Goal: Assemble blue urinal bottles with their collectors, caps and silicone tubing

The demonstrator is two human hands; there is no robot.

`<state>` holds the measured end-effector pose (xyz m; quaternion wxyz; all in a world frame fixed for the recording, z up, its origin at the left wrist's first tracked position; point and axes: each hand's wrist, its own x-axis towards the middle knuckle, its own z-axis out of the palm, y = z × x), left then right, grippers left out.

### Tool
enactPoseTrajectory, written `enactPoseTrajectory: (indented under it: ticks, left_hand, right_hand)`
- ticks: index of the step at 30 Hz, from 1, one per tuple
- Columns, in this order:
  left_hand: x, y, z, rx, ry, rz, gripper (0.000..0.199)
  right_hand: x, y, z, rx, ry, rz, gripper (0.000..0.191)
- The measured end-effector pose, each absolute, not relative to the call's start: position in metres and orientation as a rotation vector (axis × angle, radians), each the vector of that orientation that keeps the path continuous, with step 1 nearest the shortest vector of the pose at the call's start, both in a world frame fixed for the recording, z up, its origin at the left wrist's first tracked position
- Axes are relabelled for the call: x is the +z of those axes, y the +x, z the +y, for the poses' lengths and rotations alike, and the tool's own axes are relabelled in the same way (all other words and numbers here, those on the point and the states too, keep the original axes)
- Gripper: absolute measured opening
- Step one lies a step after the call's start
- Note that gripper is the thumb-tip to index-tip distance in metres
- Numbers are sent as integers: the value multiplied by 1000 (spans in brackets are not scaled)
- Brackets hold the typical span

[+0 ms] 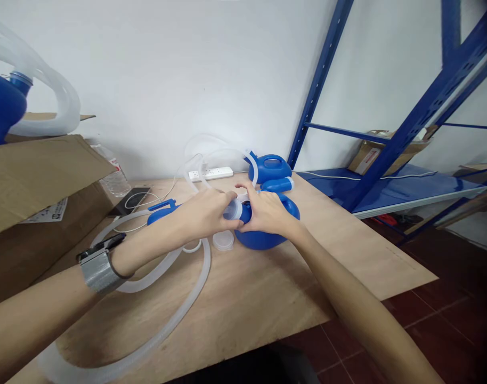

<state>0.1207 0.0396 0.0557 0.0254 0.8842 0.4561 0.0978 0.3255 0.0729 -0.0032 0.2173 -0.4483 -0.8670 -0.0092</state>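
Note:
In the middle of the table stands a blue plastic jug (pixel 261 241) with a looped handle. My right hand (pixel 267 210) is curved round its neck, thumb and fingers closed on it. My left hand (pixel 212 213) grips a translucent ribbed plastic fitting (pixel 232 209) at the mouth of the neck; whether it is threaded on or only touching I cannot tell. Part of the neck is hidden by my fingers. Just below my left hand a round clear lid (pixel 223 240) lies on the wood. A long translucent hose (pixel 195 298) curls beneath my left forearm.
Behind are another blue jug (pixel 269 169), a blue bottle-shaped piece (pixel 276 185) and a white power strip (pixel 217 173). Farther left stand a cardboard box (pixel 39 176) and a water bottle (pixel 115 178). A blue metal rack (pixel 321 74) rises at the right.

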Motion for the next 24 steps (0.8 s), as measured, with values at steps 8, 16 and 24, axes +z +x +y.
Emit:
enactPoseTrajectory:
  ticks: [8, 16, 24]
  left_hand:
    - [41, 106, 36, 715, 2576, 1388, 59]
    - [46, 76, 16, 461, 2482, 1440, 77]
    - [11, 81, -31, 423, 2669, 1562, 48]
  right_hand:
    - [-5, 329, 75, -6, -1265, -2354, 102]
    - [-6, 336, 77, -181, -1188, -2438, 59]
    - [-7, 337, 77, -217, -1108, -2480, 59]
